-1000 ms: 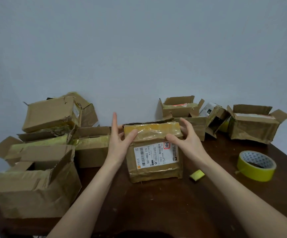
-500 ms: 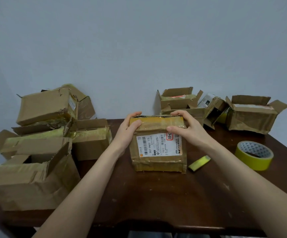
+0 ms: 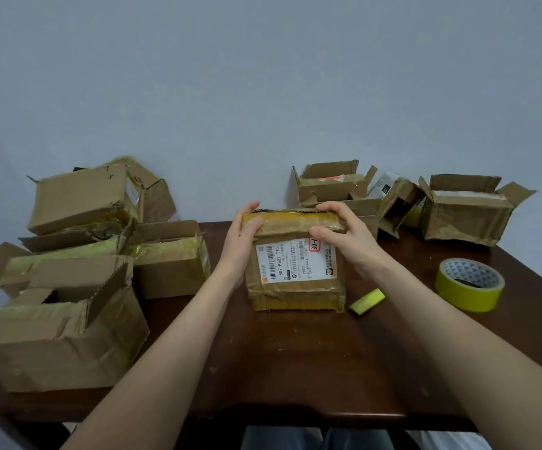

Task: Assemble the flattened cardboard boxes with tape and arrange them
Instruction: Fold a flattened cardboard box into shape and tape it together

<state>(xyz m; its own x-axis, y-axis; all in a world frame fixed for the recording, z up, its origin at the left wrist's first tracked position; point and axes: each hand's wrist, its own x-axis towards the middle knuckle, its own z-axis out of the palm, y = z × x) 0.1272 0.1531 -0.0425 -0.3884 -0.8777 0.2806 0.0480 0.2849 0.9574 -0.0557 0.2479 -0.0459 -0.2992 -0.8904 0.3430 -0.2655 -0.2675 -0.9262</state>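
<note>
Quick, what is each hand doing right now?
Left hand: grips the labelled box at its top left corner.
Right hand: grips the same box at its top right corner.

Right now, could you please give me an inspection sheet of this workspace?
Surface: dark wooden table, scuffed, set against the wall.
Job's things: labelled box upright at centre, yellowish tape along its top; yellow tape roll lying flat at right; pile of boxes at left; open boxes at back right.
Clutter: small yellow piece, perhaps tape, just right of the labelled box.
Grippers: left hand grips the box's top left corner; right hand grips its top right edge.
Cables: nothing seen.
Surroundings: plain pale wall; the person's legs below the near edge.
</note>
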